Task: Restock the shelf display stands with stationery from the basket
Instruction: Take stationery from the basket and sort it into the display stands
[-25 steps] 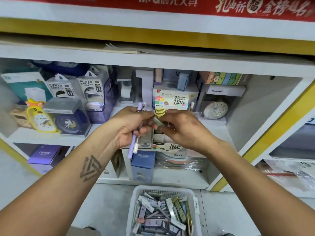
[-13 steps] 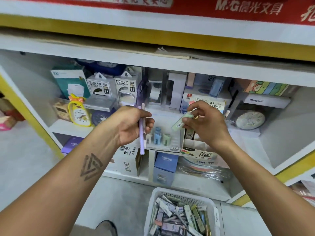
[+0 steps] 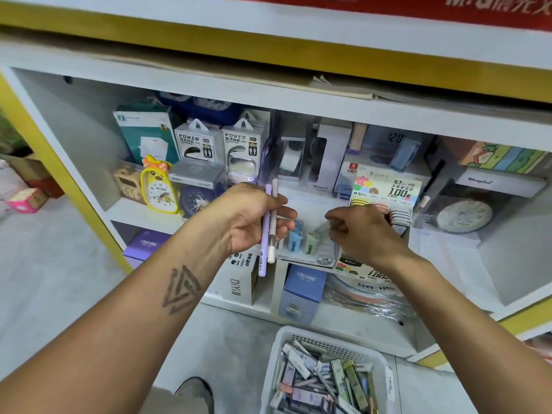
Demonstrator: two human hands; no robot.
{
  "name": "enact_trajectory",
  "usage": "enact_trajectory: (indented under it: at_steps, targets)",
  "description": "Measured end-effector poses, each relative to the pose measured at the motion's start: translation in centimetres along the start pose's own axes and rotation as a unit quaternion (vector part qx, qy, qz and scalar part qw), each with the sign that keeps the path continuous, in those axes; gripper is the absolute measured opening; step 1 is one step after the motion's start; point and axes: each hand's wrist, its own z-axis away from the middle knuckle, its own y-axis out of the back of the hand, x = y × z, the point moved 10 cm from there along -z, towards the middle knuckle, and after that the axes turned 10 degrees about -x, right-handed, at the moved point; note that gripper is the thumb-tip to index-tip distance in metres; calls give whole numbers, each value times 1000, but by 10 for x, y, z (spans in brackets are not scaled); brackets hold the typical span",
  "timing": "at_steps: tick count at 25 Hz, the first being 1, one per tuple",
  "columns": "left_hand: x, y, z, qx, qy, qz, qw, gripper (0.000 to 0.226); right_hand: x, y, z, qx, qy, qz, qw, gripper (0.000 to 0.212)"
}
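The right hand (image 3: pixel 364 234) pinches a small clear pack (image 3: pixel 324 227) over the clear plastic stand (image 3: pixel 310 252) on the shelf (image 3: pixel 125 210). Blue and green packs stand in the stand's slots. The left hand (image 3: pixel 251 219) grips two thin pens (image 3: pixel 268 234), purple and white, upright just left of the stand. The white plastic basket (image 3: pixel 325 375), full of flat packs, sits on the floor below. A yellow clock (image 3: pixel 158 189) and power bank boxes (image 3: pixel 221 144) stand at the left.

White plastic mesh basket (image 3: pixel 286 348); clear glossy plastic display stand (image 3: pixel 324 249); matt pastel pens (image 3: pixel 268 231); crinkled shiny plastic wrap (image 3: pixel 367 297); printed cardboard power bank boxes (image 3: pixel 197 144).
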Motion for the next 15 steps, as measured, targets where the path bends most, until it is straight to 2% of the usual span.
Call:
enact_trajectory:
  at_steps: [3, 7, 12, 15]
  targets:
    - [-2, -2, 0, -6, 7, 1, 1000, 10, -4, 5, 3, 10, 21, -4, 1000, 13]
    - [-4, -3, -2, -8, 12, -3, 1000, 11, -1, 0, 1, 0, 5, -55, 998, 12]
    - [-5, -1, 0, -4, 13, -13, 1000, 13, -19, 0, 1, 9, 73, 72, 995, 22]
    - [-5, 0, 1, -4, 13, -16, 1000, 15, -28, -5, 1, -17, 99, 85, 991, 19]
